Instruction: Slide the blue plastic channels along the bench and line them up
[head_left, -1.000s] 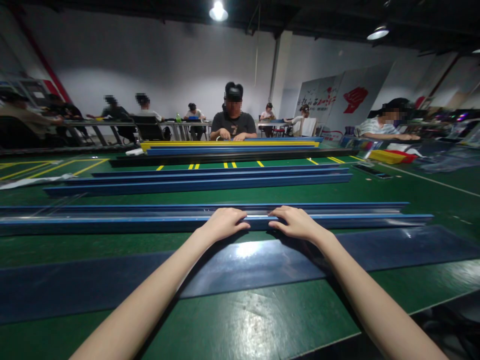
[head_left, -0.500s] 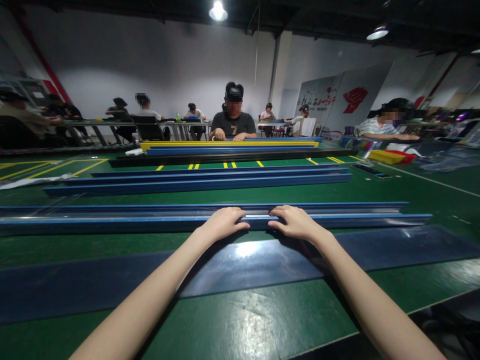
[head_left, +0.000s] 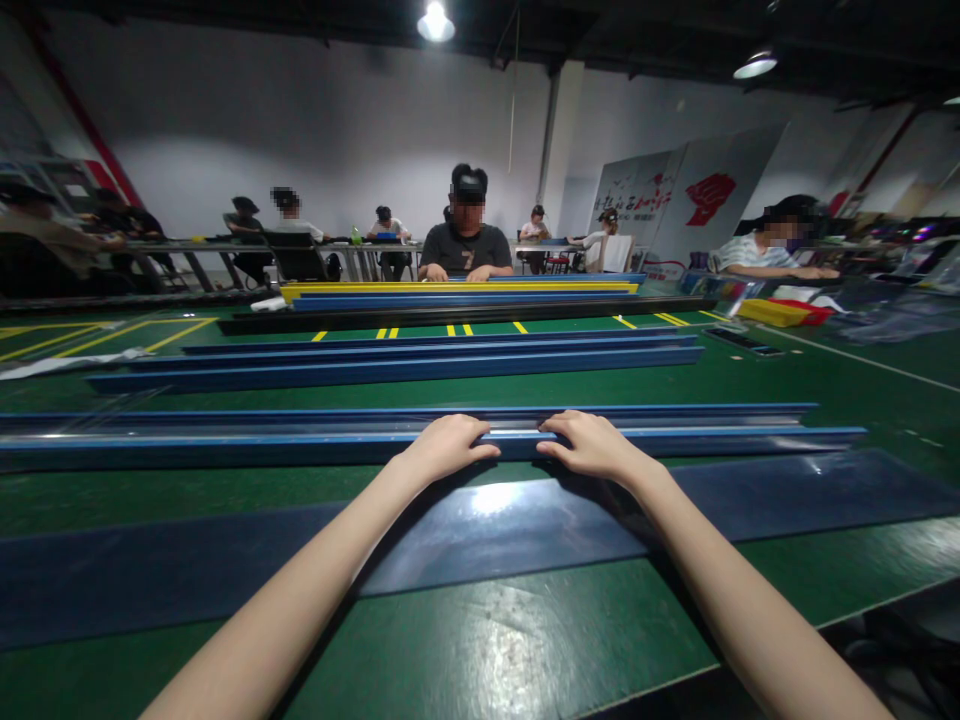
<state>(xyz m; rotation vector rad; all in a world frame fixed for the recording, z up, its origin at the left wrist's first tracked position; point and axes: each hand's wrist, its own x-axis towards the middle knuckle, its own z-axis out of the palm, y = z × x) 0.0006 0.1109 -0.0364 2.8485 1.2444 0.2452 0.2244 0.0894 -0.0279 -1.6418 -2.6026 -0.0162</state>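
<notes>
A long blue plastic channel [head_left: 750, 440] with two raised edges runs across the green table in front of me. Over its near edge curl the fingers of my left hand [head_left: 448, 445], thumb on the near side. A short way to the right, my right hand [head_left: 586, 442] grips the same edge, its thumb pointing back at the other. Both hands are closed round the rail; some fingertips are hidden inside the channel. Nearer to me, beneath my forearms, a flat, shiny, see-through bluish strip [head_left: 510, 540] lies on the table.
More blue channels [head_left: 405, 372] lie beyond, then a black one [head_left: 480, 315] and a yellow one [head_left: 465, 288]. A person [head_left: 466, 235] sits opposite, hands at the far strips. A phone [head_left: 744, 342] and a yellow tray [head_left: 772, 313] are at the right.
My hands and the channel stay in place. Across the table, the co-worker's hand has shifted slightly.
</notes>
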